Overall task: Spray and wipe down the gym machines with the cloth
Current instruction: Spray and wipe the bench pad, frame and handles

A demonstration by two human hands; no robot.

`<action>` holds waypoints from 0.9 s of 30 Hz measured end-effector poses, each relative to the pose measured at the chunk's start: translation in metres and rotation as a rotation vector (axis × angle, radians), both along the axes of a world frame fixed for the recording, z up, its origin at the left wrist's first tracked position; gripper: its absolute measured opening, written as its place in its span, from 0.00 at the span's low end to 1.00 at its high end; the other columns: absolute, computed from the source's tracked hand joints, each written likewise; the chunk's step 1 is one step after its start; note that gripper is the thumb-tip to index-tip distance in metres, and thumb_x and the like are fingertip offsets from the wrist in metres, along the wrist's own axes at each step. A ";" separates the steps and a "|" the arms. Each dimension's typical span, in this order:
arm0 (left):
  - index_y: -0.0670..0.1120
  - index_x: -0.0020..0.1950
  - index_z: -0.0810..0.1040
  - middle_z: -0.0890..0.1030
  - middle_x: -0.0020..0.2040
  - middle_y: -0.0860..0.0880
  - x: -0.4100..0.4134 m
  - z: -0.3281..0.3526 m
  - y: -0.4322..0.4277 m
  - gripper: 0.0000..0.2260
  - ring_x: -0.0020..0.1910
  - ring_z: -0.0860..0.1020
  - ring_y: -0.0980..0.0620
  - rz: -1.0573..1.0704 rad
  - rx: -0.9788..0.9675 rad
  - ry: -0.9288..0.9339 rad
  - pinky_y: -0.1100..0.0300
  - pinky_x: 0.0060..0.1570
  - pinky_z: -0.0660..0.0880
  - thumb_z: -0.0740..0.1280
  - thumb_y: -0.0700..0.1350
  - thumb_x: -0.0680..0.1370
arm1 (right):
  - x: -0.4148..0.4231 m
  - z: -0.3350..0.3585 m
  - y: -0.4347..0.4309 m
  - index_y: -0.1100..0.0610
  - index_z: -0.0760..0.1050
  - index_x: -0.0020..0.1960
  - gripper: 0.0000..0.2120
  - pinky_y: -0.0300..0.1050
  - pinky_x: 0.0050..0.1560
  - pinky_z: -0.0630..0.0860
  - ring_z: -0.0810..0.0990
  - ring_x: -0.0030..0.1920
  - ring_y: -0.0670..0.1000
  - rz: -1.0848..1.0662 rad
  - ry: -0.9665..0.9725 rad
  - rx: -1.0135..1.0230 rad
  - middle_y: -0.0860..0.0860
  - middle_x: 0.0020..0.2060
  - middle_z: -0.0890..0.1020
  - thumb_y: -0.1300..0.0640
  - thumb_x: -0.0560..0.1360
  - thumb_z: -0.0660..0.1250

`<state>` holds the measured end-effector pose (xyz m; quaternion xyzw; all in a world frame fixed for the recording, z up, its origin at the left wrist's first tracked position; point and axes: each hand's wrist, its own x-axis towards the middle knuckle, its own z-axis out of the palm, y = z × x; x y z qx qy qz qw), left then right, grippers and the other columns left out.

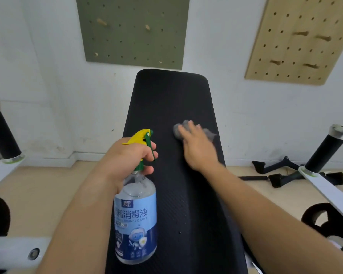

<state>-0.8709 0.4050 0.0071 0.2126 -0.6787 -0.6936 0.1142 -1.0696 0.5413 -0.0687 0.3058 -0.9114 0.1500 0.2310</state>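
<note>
Left hand fingers curled round spray bottle neck, right hand fingers flat, pressing grey cloth on black bench pad

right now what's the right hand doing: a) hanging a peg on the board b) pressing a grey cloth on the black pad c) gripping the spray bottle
b: the right hand lies flat on the grey cloth on the black pad, while the left hand holds the spray bottle.
</note>
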 end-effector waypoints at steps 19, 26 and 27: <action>0.42 0.50 0.86 0.87 0.43 0.44 0.021 -0.014 -0.054 0.13 0.28 0.78 0.53 0.057 0.060 -0.029 0.65 0.26 0.75 0.66 0.31 0.72 | 0.068 -0.008 -0.073 0.48 0.63 0.78 0.24 0.53 0.78 0.55 0.56 0.79 0.57 0.529 -0.024 0.206 0.52 0.80 0.58 0.59 0.83 0.55; 0.42 0.52 0.85 0.88 0.49 0.42 0.021 -0.020 -0.053 0.13 0.35 0.80 0.51 0.048 0.071 -0.061 0.64 0.28 0.76 0.65 0.30 0.73 | -0.006 0.055 -0.115 0.49 0.59 0.79 0.23 0.57 0.76 0.59 0.57 0.79 0.56 0.314 -0.090 0.199 0.51 0.80 0.57 0.57 0.85 0.52; 0.42 0.52 0.85 0.88 0.49 0.42 0.021 -0.021 -0.053 0.13 0.35 0.80 0.51 0.047 0.069 -0.059 0.64 0.28 0.76 0.65 0.30 0.73 | -0.010 0.058 -0.126 0.50 0.59 0.79 0.23 0.57 0.76 0.59 0.57 0.79 0.58 0.258 -0.092 0.173 0.52 0.80 0.57 0.57 0.85 0.51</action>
